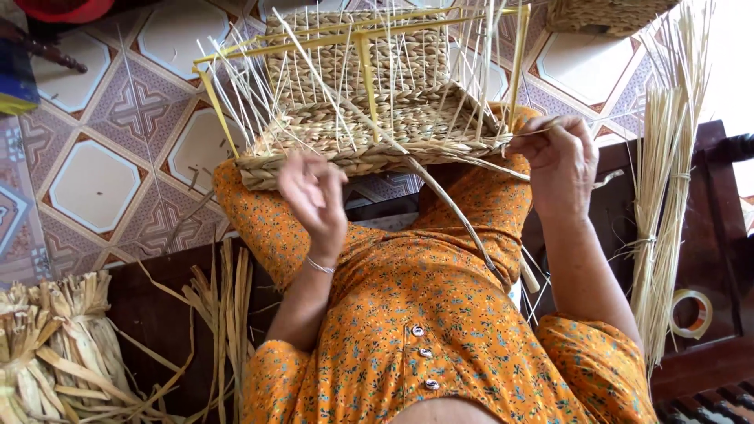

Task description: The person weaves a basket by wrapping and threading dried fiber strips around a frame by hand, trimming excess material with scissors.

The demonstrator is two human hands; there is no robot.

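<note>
Head view, looking down at my lap. I am resting a half-woven basket (369, 133) on my knees, over my orange flowered dress (424, 314), so its near edge sits within reach of both hands. A yellow frame (365, 47) is standing inside it — apparently keeping the pale upright stakes (314, 78) spaced and the walls square while the braided rows climb.

My right hand (561, 157) is at the basket's right corner, fingers closed in a pinch on a thin strand (526, 133) that I am pulling taut against the rim. My left hand (314, 196) is hovering just in front of the near wall, blurred, fingers loosely curled; I cannot tell whether it is gripping anything. A thicker twisted cord (455, 212) is trailing from the weave down across my lap, free to be fed in.

Materials are lying at arm's reach on either side: a tied sheaf of long pale straw (667, 180) leaning at my right on a dark wooden bench (707, 259), and broad dried leaf bundles (55, 338) at my left. A roll of clear tape (691, 312) — round, with a brownish core — is lying on the bench. Another woven basket (605, 14) is sitting on the patterned tile floor (94, 173) beyond. No labels are readable.
</note>
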